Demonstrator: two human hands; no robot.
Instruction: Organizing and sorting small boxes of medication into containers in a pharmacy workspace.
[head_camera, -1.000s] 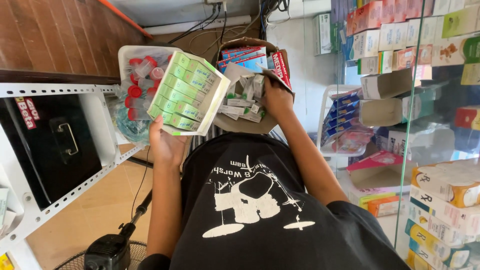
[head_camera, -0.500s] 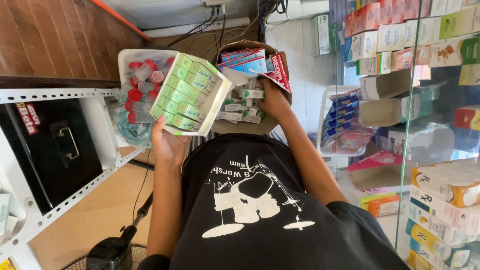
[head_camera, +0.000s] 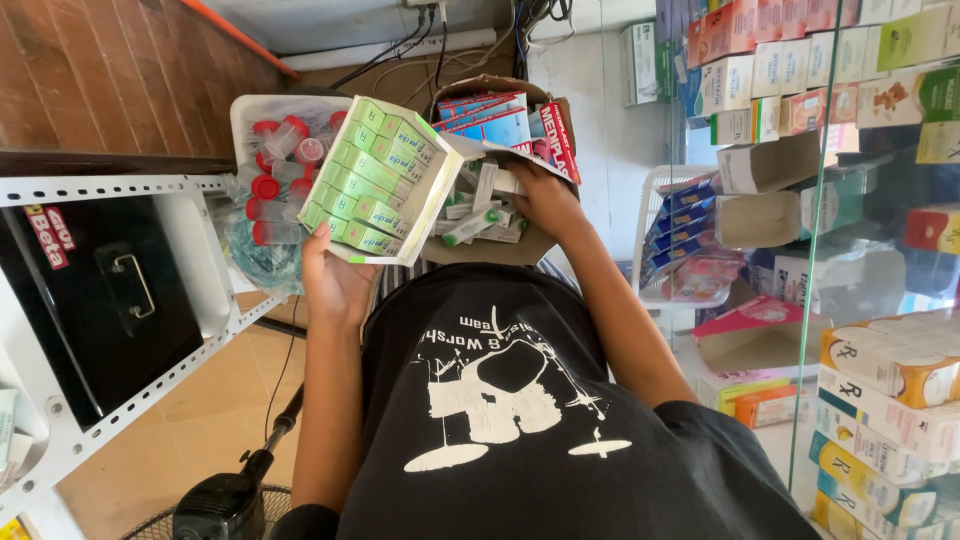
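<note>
- The left hand (head_camera: 335, 285) grips a flat white tray (head_camera: 432, 205) from below, palm up, fingers curled round its near edge.
- The tray is a shallow open carton filled with small green boxes (head_camera: 372, 185), packed side by side in neat rows; each box is light green with a paler label end.
- The tray is tilted, its open face turned toward the camera and to the left; its long axis runs from the hand up and away toward the brown cardboard box (head_camera: 497, 160).
- The little green boxes lie crosswise in the tray, their long sides running across its width.
- The right hand (head_camera: 545, 200) reaches into the brown cardboard box just right of the tray; its fingers are bent down among loose small cartons and tubes (head_camera: 478, 215), but whether they are closed on one cannot be told.
- Red and blue packs (head_camera: 500, 120) stand upright at the far side of the cardboard box.
- Left of the tray, partly behind it, sits a clear plastic tub (head_camera: 270, 150) of red-capped bottles.
- A white metal rack (head_camera: 130, 185) stands further left of the tray, with a black case (head_camera: 90, 300) inside it.
- Right of the cardboard box, shelves (head_camera: 800, 90) hold many stacked cartons.
</note>
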